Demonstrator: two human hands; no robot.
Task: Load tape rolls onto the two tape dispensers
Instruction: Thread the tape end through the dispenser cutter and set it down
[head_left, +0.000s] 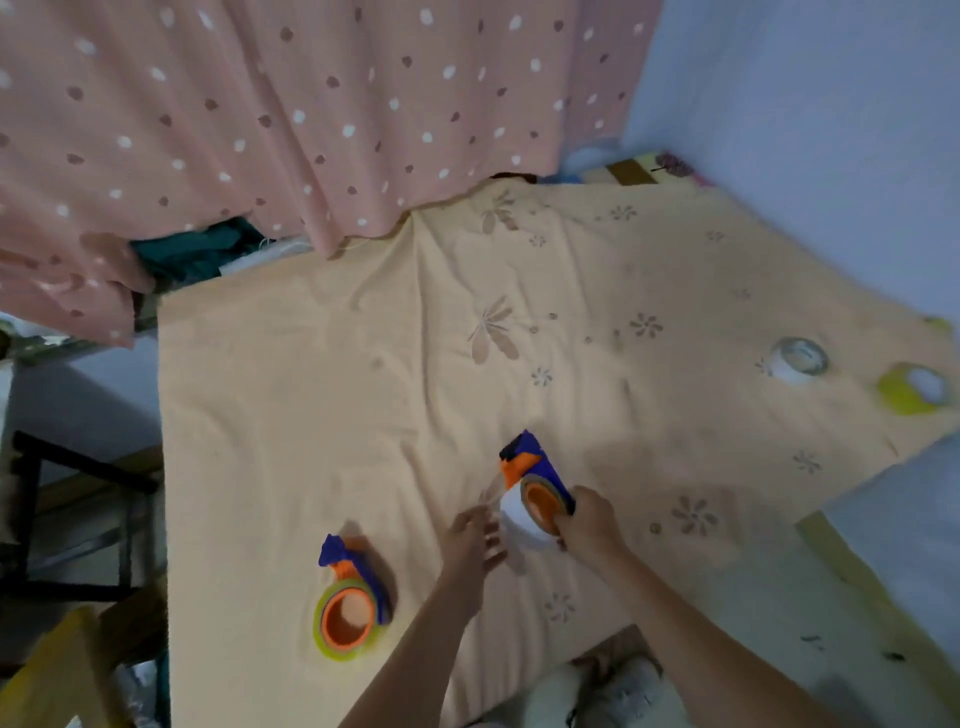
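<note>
Right hand (589, 522) is curled around the second dispenser (535, 470), low centre of the frame, fingers at the orange hub where a white tape roll (517, 519) is seated. Left hand (470, 535) is held just beside the roll with fingers loosely spread, nothing gripped; whether a tape end is pinched cannot be told, blur. First dispenser (353, 587), lower left, is already loaded with a yellowish roll (324, 629) and lies untouched.

Risks, as judged: the white roll looks not fully pushed onto the hub, so it could slip off if the dispenser is tilted; the loose tape end could stick back onto the roll or to the cloth; soft cloth could let the dispenser tip.

The surface is covered by a wrinkled peach floral cloth (363, 364). Two spare rolls lie at the right edge: clear (800, 358), yellow (911, 389). A pink dotted curtain (260, 104) hangs upper left; pale wall upper right.
</note>
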